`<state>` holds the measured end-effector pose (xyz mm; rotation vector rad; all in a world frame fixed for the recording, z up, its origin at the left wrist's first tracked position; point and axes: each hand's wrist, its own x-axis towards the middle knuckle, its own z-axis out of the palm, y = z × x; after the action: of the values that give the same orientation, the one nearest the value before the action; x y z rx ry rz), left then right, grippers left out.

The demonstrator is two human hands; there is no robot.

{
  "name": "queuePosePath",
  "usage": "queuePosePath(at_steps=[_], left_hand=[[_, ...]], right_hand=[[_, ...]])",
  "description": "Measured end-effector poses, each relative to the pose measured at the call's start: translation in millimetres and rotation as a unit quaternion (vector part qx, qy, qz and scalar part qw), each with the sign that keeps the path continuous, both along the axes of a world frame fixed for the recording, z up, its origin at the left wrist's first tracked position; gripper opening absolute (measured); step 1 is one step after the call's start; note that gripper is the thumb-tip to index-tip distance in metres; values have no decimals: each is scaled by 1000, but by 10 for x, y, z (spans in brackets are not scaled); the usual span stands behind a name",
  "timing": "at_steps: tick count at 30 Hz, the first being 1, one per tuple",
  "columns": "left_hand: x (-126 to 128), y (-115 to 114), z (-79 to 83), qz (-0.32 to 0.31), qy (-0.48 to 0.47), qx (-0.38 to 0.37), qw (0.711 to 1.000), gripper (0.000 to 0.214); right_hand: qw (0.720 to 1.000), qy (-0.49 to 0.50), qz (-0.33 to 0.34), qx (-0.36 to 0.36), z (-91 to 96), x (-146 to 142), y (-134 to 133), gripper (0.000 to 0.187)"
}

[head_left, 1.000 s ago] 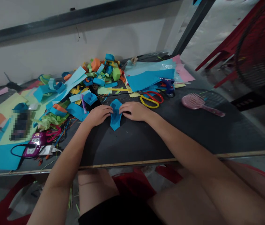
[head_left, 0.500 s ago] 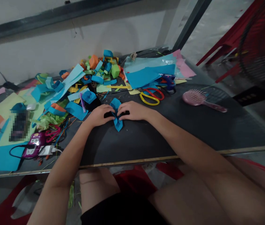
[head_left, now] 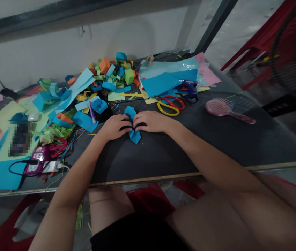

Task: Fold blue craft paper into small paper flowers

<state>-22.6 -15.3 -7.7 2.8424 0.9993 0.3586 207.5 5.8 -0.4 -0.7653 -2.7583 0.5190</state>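
A small piece of folded blue paper point(head_left: 135, 136) lies on the dark table in front of me, with pointed ends showing above and below my fingers. From its left side my left hand point(head_left: 115, 127) pinches the middle of the paper between thumb and fingers. Opposite it, my right hand point(head_left: 150, 122) pinches the same middle part, and the fingertips of both hands nearly meet. The creases under my fingertips are hidden. Just right of my right hand rest scissors point(head_left: 172, 106) with a red and a yellow handle.
Behind my hands is a heap of folded coloured paper pieces point(head_left: 113, 75). Blue sheets point(head_left: 161, 83) lie at the back, near a dark blue glue gun point(head_left: 190, 89). A pink hairbrush point(head_left: 220, 106) is at right. A purple power strip point(head_left: 37, 160) with cables sits at left, near the table's front edge point(head_left: 148, 180).
The fingertips of both hands have come closer together over the paper's middle, pressing it narrower. The lower end of the blue paper looks flatter and has shifted slightly right.
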Motion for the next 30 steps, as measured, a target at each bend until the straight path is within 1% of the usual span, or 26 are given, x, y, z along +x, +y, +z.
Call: queuePosePath(at_steps=[4,8,10,13,15,19,22,27,30], left_hand=[[33,31,-46,-11,-17,-3,1000,30],[54,52,-77,5,-78,-24,997,29],[57,51,-74,4,-89,-24,996,26],[54,35,-51,-6,-63,3,998,24],[46,17,-35,-14,-34,45,998,24],[34,-19,-11,-25,31,150,988,30],[45,-42,6,-26,79,198,977,35],[85,-76,22,-19,120,242,963,33],[95,-84,16,-6,133,224,966,31]], right_hand=[[1000,3,3,-14,-5,13,18,18],[1000,8,-7,-17,-8,19,16,20],[1000,5,-11,-9,-5,14,1,18],[1000,-1,-12,12,2,-4,-28,15],[999,-9,-7,33,7,-22,-45,15],[993,-36,12,108,25,-64,-80,15],[985,-51,16,166,45,-99,-116,19],[969,-71,11,237,51,-148,-165,28],[965,-76,3,252,28,-154,-167,28]])
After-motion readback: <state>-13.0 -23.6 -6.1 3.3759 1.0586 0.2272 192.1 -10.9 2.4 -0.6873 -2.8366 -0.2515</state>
